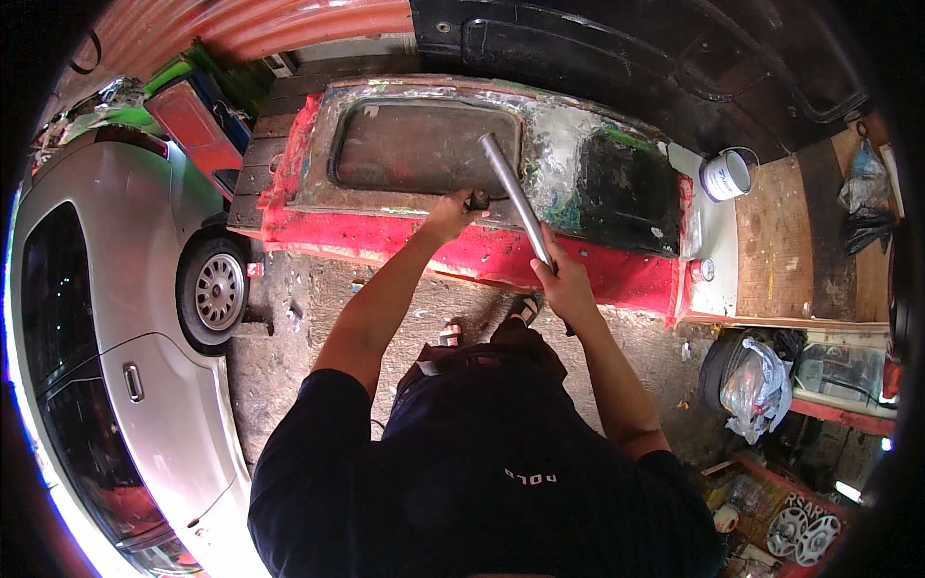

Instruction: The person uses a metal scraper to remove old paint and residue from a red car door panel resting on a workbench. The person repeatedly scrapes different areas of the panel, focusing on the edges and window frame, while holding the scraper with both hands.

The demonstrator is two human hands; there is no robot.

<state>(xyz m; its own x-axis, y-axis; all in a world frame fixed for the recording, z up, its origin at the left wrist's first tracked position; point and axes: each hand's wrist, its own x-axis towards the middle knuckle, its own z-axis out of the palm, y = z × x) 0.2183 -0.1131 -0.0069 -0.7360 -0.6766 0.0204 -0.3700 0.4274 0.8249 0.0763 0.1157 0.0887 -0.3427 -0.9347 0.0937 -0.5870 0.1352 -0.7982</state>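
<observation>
Grey metal tube was gripped by right hand; small dark piece, by left hand, at windowed, paint-worn panel; positioning apparently was underway, steadiness required next.

The left forearm extends forward and inward to the left hand, which is curled closed farther forward than the right hand, while the right forearm angles forward and inward from a bent elbow, the right hand wrapped in a firm grip.
</observation>
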